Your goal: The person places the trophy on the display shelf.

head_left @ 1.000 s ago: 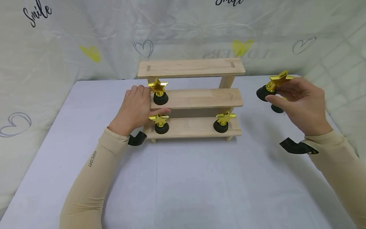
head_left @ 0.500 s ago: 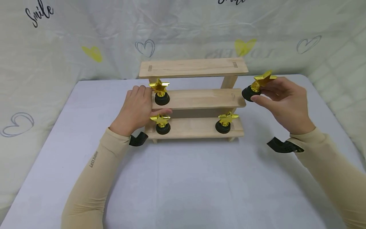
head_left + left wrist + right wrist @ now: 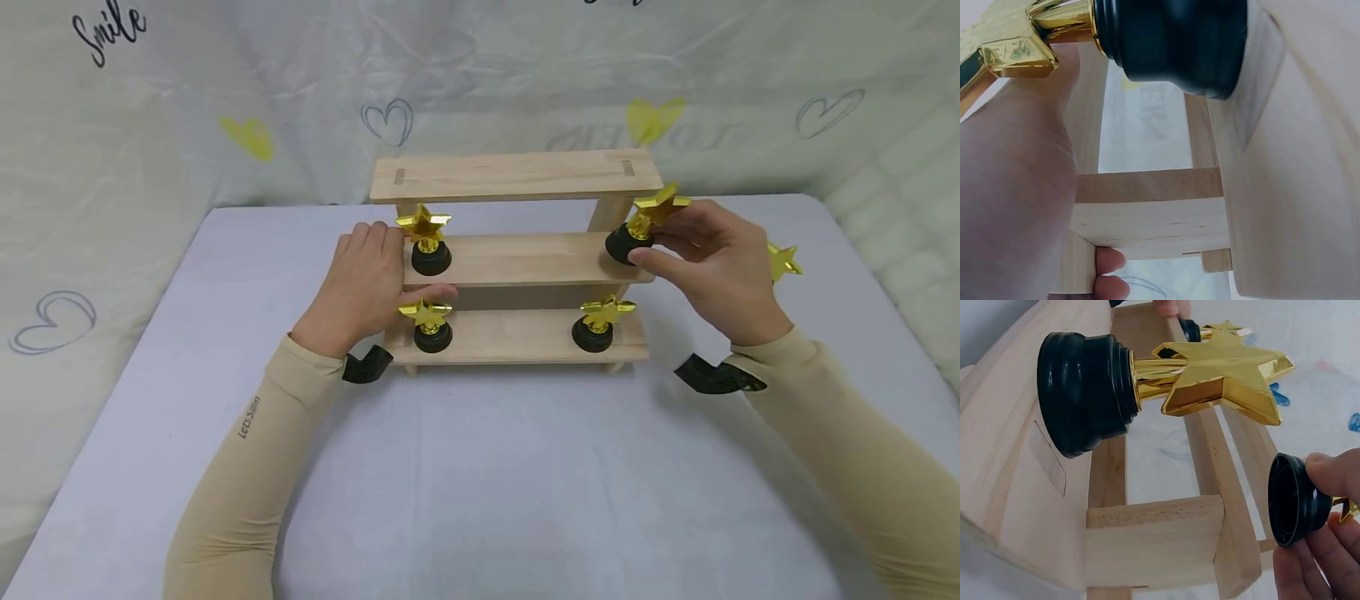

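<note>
A three-step wooden stand (image 3: 517, 177) faces me in the head view. My left hand (image 3: 360, 283) grips the left end of its middle shelf (image 3: 525, 258), fingertips showing behind the wood in the left wrist view. Close by that hand, one star trophy (image 3: 431, 260) stands on the middle shelf and another star trophy (image 3: 432, 335) below it. A third trophy (image 3: 592, 333) occupies the bottom shelf's right end. Between thumb and fingers, my right hand (image 3: 723, 267) pinches a gold star trophy by its black base (image 3: 1288, 506), tilted over the middle shelf's right end.
Past my right hand, another gold star (image 3: 783, 261) shows on the white table (image 3: 480, 467), partly hidden by the hand. A pale printed sheet (image 3: 510, 83) hangs behind the stand. The top shelf carries no trophy.
My right hand has carried its trophy leftward from beside the stand to above the middle shelf's right end. The left hand has kept its grip; the view has shifted slightly.
</note>
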Tool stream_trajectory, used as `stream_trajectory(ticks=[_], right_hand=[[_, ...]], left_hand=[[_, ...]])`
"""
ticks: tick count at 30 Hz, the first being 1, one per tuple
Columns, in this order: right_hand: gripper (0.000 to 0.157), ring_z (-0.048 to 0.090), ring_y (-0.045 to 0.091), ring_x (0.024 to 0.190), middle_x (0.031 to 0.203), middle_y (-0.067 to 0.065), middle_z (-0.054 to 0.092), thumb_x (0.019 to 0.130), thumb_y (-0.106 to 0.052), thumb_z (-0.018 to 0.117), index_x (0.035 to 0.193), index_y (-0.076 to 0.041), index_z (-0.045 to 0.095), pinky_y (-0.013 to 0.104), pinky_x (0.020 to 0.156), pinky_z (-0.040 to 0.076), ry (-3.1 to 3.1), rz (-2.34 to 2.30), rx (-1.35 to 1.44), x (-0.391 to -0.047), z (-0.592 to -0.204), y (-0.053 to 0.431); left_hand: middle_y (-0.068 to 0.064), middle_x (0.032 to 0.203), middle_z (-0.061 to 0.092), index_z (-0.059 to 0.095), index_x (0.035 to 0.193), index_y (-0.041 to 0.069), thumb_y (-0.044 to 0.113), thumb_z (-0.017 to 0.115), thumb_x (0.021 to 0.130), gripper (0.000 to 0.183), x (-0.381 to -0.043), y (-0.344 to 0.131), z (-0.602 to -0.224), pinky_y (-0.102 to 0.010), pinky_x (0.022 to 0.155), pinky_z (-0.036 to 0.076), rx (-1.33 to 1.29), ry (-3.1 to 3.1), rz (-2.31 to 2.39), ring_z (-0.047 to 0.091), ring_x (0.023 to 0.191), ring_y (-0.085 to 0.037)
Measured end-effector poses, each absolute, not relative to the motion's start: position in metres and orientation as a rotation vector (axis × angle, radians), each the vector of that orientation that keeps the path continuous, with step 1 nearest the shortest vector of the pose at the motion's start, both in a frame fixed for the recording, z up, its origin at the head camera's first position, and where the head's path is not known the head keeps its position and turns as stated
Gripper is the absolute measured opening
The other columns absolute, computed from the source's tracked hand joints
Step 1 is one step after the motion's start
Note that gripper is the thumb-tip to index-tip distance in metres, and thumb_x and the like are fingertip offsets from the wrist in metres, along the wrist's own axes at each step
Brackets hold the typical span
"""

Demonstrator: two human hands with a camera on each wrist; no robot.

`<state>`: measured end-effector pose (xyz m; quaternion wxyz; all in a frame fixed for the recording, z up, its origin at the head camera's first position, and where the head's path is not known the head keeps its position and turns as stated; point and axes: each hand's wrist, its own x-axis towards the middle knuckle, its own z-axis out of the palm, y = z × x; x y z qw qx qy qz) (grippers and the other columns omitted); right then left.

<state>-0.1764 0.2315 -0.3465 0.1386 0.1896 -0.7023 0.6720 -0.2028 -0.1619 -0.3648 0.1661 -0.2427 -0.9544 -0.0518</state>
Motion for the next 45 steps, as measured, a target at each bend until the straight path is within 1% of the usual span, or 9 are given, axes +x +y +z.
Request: stream_trajectory(ticks=[3,8,10,14,17,25,31,33,45], right_hand=[[0.039,0.072,0.015,0.100,0.108,0.003,0.076,0.078,0.019,0.077,0.115,0.009,0.069,0.019,0.095,0.057,-2.046,1.936,0.543,-0.177,-0.348,0.228],[0.039,0.072,0.013,0.099,0.109,0.001,0.076,0.078,0.017,0.079,0.116,0.007,0.070,0.017,0.093,0.056,-2.099,1.868,0.549,-0.178,-0.351,0.223],[0.039,0.072,0.012,0.099,0.109,0.001,0.076,0.078,0.017,0.079,0.115,0.007,0.070,0.017,0.091,0.056,-2.110,1.846,0.562,-0.179,-0.353,0.221],[0.036,0.072,0.011,0.093,0.107,-0.001,0.077,0.077,0.017,0.080,0.110,0.007,0.070,0.016,0.084,0.056,-2.126,1.808,0.586,-0.179,-0.355,0.217],[0.036,0.073,0.008,0.091,0.106,-0.004,0.078,0.077,0.015,0.082,0.109,0.005,0.070,0.015,0.082,0.056,-2.182,1.732,0.571,-0.178,-0.355,0.214],[0.034,0.074,0.004,0.090,0.102,-0.011,0.076,0.078,0.008,0.085,0.108,0.004,0.070,0.015,0.085,0.058,-2.324,1.549,0.475,-0.175,-0.352,0.210],[0.033,0.073,0.002,0.088,0.099,-0.013,0.074,0.078,0.004,0.086,0.107,0.003,0.070,0.014,0.084,0.057,-2.355,1.489,0.443,-0.175,-0.352,0.207],[0.033,0.073,0.001,0.088,0.100,-0.014,0.074,0.078,0.004,0.086,0.108,0.002,0.070,0.013,0.084,0.057,-2.359,1.470,0.443,-0.174,-0.352,0.206],[0.035,0.071,-0.004,0.081,0.095,-0.019,0.072,0.075,0.004,0.088,0.106,0.003,0.071,0.011,0.081,0.056,-2.366,1.381,0.466,-0.172,-0.351,0.205]], left_hand=[[-0.013,0.078,0.050,0.053,0.091,0.001,0.095,0.045,0.076,0.096,-0.201,-0.162,-0.364,-0.040,0.069,0.034,-0.686,-2.729,-0.154,0.045,0.074,-0.033],[-0.014,0.077,0.049,0.053,0.090,0.001,0.086,0.063,0.077,0.087,-0.200,-0.161,-0.363,-0.039,0.068,0.033,-0.696,-2.716,-0.155,0.044,0.073,-0.033],[-0.014,0.076,0.049,0.053,0.089,0.001,0.092,0.053,0.077,0.092,-0.199,-0.161,-0.363,-0.039,0.068,0.032,-0.701,-2.706,-0.157,0.044,0.072,-0.033],[-0.014,0.076,0.048,0.052,0.089,0.001,0.099,0.021,0.074,0.104,-0.198,-0.162,-0.363,-0.038,0.068,0.031,-0.707,-2.692,-0.164,0.043,0.072,-0.032],[-0.014,0.076,0.048,0.052,0.088,0.001,0.099,0.015,0.073,0.107,-0.197,-0.162,-0.363,-0.039,0.067,0.031,-0.713,-2.681,-0.161,0.043,0.071,-0.033],[-0.014,0.077,0.048,0.052,0.089,0.001,0.099,0.020,0.074,0.105,-0.196,-0.163,-0.362,-0.038,0.067,0.032,-0.716,-2.689,-0.159,0.043,0.072,-0.032],[-0.014,0.075,0.048,0.052,0.088,0.000,0.085,0.063,0.078,0.086,-0.196,-0.163,-0.361,-0.038,0.065,0.030,-0.741,-2.631,-0.137,0.041,0.069,-0.032],[-0.014,0.075,0.048,0.053,0.088,0.000,0.079,0.071,0.076,0.082,-0.196,-0.163,-0.361,-0.038,0.065,0.030,-0.737,-2.635,-0.132,0.041,0.069,-0.032],[-0.014,0.074,0.047,0.054,0.089,-0.001,0.077,0.074,0.074,0.082,-0.197,-0.163,-0.361,-0.038,0.064,0.030,-0.744,-2.633,-0.131,0.041,0.069,-0.032]])
